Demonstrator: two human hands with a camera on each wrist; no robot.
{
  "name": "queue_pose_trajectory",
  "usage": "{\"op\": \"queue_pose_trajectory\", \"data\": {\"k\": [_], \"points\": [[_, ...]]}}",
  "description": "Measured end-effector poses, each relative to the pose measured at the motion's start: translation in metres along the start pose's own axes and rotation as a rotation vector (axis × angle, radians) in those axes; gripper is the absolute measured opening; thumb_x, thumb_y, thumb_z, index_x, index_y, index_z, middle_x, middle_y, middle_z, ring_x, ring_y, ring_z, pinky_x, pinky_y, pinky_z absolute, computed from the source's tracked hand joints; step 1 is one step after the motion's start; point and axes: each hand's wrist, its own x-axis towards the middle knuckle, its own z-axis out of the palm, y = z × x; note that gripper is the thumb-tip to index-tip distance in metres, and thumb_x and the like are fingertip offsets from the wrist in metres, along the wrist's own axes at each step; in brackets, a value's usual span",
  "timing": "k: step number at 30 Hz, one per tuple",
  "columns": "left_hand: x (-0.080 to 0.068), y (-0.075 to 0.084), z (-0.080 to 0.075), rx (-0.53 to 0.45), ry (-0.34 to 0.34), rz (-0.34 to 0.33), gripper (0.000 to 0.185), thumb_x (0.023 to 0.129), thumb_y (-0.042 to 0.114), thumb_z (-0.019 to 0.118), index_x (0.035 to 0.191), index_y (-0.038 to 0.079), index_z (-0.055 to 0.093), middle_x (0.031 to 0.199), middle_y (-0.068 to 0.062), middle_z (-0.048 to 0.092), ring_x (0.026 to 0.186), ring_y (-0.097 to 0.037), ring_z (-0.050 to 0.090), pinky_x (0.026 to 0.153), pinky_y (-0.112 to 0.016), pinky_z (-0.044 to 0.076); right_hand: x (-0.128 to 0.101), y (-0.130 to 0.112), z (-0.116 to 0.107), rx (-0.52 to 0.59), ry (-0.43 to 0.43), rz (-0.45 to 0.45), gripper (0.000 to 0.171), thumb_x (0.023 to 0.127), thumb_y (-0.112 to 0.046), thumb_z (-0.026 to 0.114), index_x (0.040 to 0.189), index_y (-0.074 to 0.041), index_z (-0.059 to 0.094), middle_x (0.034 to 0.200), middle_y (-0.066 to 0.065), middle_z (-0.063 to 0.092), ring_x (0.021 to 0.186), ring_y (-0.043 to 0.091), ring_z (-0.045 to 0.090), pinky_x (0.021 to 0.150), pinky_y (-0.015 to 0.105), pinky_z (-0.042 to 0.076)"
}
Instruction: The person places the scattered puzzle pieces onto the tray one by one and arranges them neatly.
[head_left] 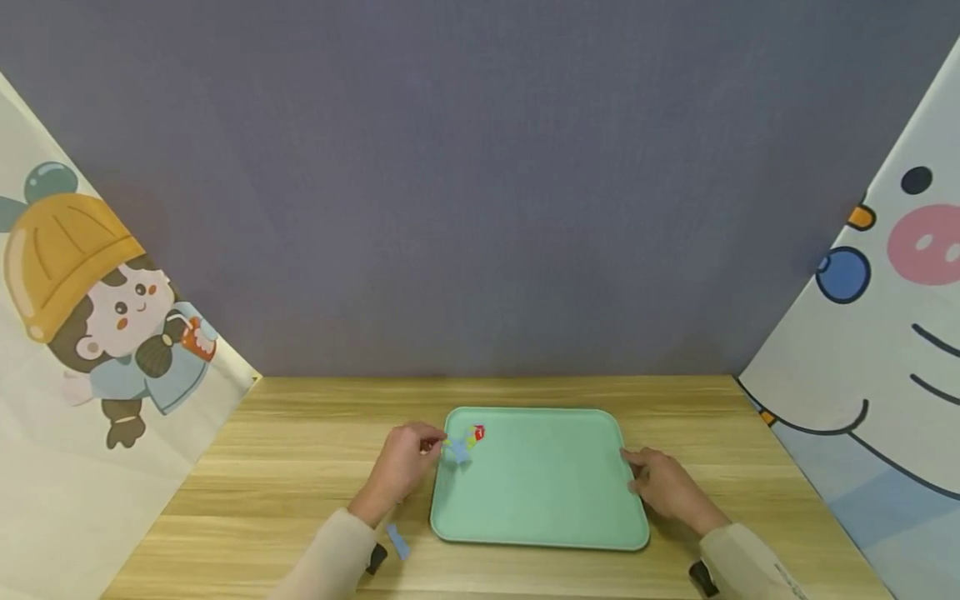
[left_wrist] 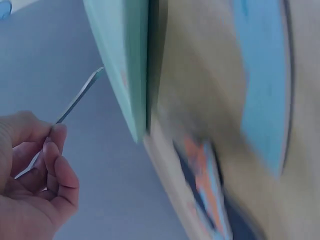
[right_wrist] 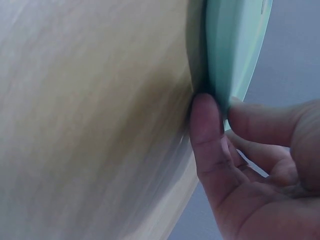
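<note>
My left hand [head_left: 405, 460] pinches a thin flat piece [left_wrist: 80, 95] between thumb and fingers, seen nearly edge-on in the left wrist view. In the head view it is over the upper left corner of the mint-green tray [head_left: 540, 483], where light blue [head_left: 459, 452], yellow-green and red patches show; I cannot tell whether these are one piece or several. At the opposite side, my right hand [head_left: 663, 483] grips the tray's right rim, thumb on the rim and a finger low against its outer side in the right wrist view.
On the wooden table [head_left: 300, 450] left of the tray lies a light blue piece [head_left: 397, 542]. An orange and blue piece [left_wrist: 202, 180] shows blurred in the left wrist view. A grey panel [head_left: 480, 208] stands behind, with cartoon-printed sheets at both sides.
</note>
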Motion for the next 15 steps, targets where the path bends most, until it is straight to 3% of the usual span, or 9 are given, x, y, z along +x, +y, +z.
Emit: {"op": "queue_pose_trajectory", "data": {"k": [8,15], "points": [[-0.01,0.004,0.014,0.05,-0.168,-0.015,0.024,0.078,-0.004,0.066,0.101,0.001,0.07,0.071,0.005,0.054,0.061,-0.004,0.048,0.052,-0.019,0.044,-0.001,0.0,0.002,0.005,0.001,-0.003,0.049,0.081,0.004,0.066,0.127,0.01,0.052,0.085,0.004,0.052,0.068,0.017,0.044,0.059,0.027,0.041],[-0.019,0.009,0.018,0.091,-0.251,-0.085,0.019,0.077,0.001,0.073,0.095,-0.004,0.07,0.075,-0.006,0.066,0.057,-0.005,0.053,0.048,-0.016,0.045,-0.001,-0.001,0.001,-0.006,0.013,-0.001,0.048,0.081,0.004,0.066,0.127,0.01,0.052,0.085,0.004,0.053,0.068,0.017,0.044,0.059,0.027,0.042]]}}
